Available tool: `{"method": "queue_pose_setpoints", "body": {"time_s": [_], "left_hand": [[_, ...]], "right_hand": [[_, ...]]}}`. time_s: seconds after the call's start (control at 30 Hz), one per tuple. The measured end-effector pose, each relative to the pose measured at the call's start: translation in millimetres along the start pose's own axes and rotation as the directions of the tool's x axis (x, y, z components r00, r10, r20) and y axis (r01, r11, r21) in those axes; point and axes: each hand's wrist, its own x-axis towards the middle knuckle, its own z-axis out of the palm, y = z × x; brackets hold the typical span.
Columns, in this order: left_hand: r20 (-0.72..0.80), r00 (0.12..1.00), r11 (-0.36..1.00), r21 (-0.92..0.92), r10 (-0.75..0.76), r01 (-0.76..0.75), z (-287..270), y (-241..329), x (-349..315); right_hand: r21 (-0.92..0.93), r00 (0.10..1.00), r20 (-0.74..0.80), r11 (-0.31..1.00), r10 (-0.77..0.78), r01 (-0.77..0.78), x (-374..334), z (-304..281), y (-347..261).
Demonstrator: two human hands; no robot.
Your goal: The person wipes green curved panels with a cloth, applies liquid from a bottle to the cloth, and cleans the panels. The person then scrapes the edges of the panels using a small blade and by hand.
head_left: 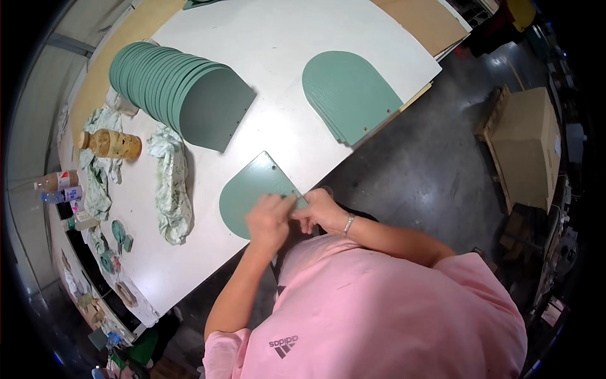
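Note:
A green panel (249, 189) with one rounded end lies on the table in front of me, its straight edge by the table's rim. My left hand (270, 220) is over the lower part of this panel near the straight edge. Its fingers are curled and slightly blurred, and whatever they may hold is hidden. At the panel's near corner, my right hand (320, 211) pinches the edge with thumb and fingers. A small dark hole with a metal look shows near the panel's upper corner.
A long row of leaning green panels (170, 88) stands at the far left; a flat stack (350, 95) lies right. Crumpled cloths (170, 189), a jar of amber liquid (113, 144) and bottles (58, 182) are left. A cardboard box (524, 145) stands on the floor right.

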Motion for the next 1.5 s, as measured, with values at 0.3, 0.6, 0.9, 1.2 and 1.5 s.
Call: {"method": "queue_pose_setpoints", "body": {"time_s": [0.3, 0.6, 0.9, 1.2, 1.5], "left_hand": [[-0.027, 0.999, 1.0, 0.011, -0.023, 0.023, -2.2, -5.9, 1.0], [-0.236, 0.968, 0.988, 0.104, -0.085, 0.112, 8.4, -29.2, 28.4], [-0.282, 0.954, 0.991, 0.049, -0.105, 0.123, 6.1, -45.0, 32.4], [-0.062, 0.994, 0.981, -0.173, -0.095, 0.083, 5.3, -11.1, 0.4], [-0.078, 0.984, 0.975, -0.167, -0.159, 0.145, 7.6, -11.7, -4.5]], "right_hand": [[0.005, 0.999, 0.025, 1.0, 0.023, -0.023, -1.4, -1.3, 0.2], [0.056, 0.999, 0.046, 0.998, 0.022, -0.025, -4.9, -0.5, 1.9], [0.079, 0.997, 0.067, 0.997, -0.03, 0.024, -3.8, 0.5, 6.5], [-0.046, 0.989, 0.118, 0.994, -0.094, 0.1, -2.8, -5.1, 6.0], [-0.059, 0.992, 0.106, 0.996, -0.062, 0.069, -0.6, -4.8, 5.8]]}}
